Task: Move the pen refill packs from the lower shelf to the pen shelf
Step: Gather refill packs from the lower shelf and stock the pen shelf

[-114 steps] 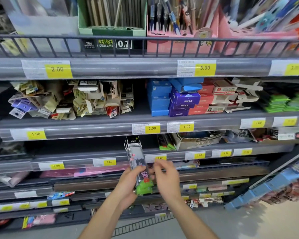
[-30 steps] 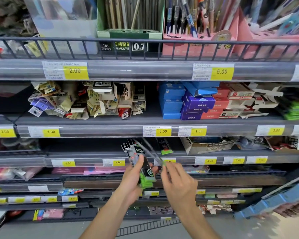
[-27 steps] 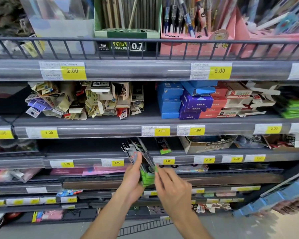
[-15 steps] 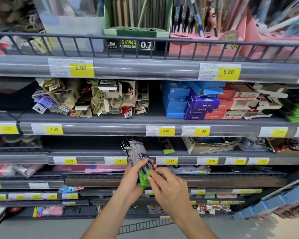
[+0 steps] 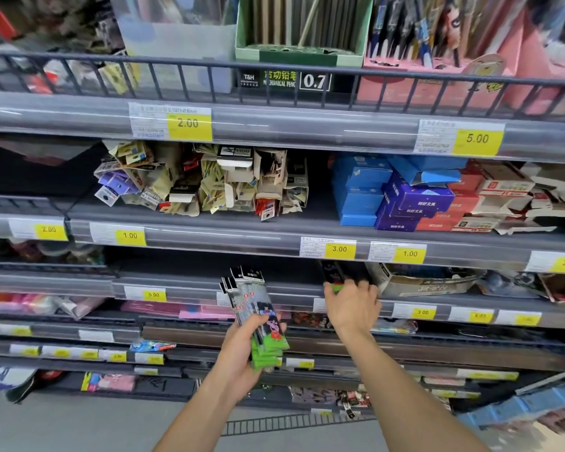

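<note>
My left hand (image 5: pixel 238 357) grips a fanned bundle of pen refill packs (image 5: pixel 253 308), long and dark with black tops and green bottoms, held upright in front of the lower shelf (image 5: pixel 183 285). My right hand (image 5: pixel 351 305) reaches onto that shelf, its fingers curled over another refill pack (image 5: pixel 330 272) lying there; a green end shows under the fingertips. Whether the fingers have closed on that pack is hard to tell. The pen shelf (image 5: pixel 307 122) runs across the top behind a black wire rail, with pens standing in green and pink display boxes.
Between the two shelves, a middle shelf holds small carded packs (image 5: pixel 203 187) and blue, purple and red boxes (image 5: pixel 405 200). An open cardboard box (image 5: pixel 424 282) sits just right of my right hand. Price labels line every shelf edge. Lower shelves hold pink and mixed stationery.
My right hand has left the bundle and moved up and right onto the lower shelf, over a pack lying there. My left hand keeps the bundle roughly where it was.
</note>
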The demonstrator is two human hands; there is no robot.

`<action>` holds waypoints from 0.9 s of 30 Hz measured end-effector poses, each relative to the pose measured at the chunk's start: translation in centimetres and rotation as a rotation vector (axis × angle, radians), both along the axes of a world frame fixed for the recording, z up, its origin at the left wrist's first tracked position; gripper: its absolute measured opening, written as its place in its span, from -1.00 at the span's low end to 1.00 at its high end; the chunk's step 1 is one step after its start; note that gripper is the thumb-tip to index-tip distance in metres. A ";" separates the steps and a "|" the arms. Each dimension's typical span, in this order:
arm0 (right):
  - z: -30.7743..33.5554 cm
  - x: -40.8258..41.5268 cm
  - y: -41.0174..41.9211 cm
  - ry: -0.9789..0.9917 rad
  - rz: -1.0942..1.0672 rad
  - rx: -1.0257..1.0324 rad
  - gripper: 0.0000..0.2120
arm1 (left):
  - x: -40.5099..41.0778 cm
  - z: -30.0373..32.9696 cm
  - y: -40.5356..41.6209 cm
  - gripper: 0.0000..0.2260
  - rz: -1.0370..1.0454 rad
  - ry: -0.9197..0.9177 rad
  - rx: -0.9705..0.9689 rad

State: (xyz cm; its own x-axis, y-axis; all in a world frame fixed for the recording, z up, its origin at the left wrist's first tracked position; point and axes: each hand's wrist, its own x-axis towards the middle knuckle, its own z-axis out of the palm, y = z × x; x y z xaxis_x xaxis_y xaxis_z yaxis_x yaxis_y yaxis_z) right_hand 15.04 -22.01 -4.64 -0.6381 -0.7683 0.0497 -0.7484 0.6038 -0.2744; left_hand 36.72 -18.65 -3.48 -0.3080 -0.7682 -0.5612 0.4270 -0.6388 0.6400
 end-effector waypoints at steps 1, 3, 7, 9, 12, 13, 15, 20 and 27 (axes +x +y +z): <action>-0.1 0.4 -0.4 -0.013 -0.027 0.008 -0.45 | 0.2 0.0 0.0 -0.66 0.004 -0.003 0.000; 0.0 1.2 -1.0 -0.003 -0.043 0.019 -0.45 | 0.7 -0.1 0.0 -0.65 0.007 -0.020 0.004; 0.6 1.6 -1.8 -0.040 -0.062 0.011 -0.59 | 1.0 0.0 -0.3 -0.57 0.002 -0.035 0.004; 1.1 1.5 -2.2 -0.073 -0.087 0.032 -0.60 | 0.9 0.1 -0.5 -0.58 0.004 -0.028 0.001; 1.8 1.5 -2.6 -0.120 -0.118 0.042 -0.62 | 0.9 0.4 -0.4 -0.61 -0.005 -0.026 -0.007; 2.0 1.6 -2.6 -0.123 -0.120 0.035 -0.66 | 0.9 0.5 -0.4 -0.61 -0.009 -0.028 -0.007; 2.0 1.6 -2.4 -0.144 -0.103 -0.008 -0.78 | 1.0 0.7 -0.4 -0.62 -0.015 -0.028 -0.006; 1.0 1.2 -2.1 -0.428 -0.107 -0.232 -0.83 | 1.1 0.4 -0.5 -0.63 -0.029 -0.030 0.001; 2.6 1.4 1.1 -0.952 -0.267 -0.645 -0.82 | 0.2 0.5 -0.5 -0.62 -0.042 -0.052 0.007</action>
State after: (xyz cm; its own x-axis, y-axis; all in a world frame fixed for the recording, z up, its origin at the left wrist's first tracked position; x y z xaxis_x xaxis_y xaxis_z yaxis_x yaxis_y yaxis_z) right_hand 16.40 -20.92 -2.04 -0.7648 -0.6116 -0.2025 0.0514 0.2554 -0.9655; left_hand 36.90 -19.12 -3.02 -0.3099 -0.7514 -0.5825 0.3659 -0.6598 0.6564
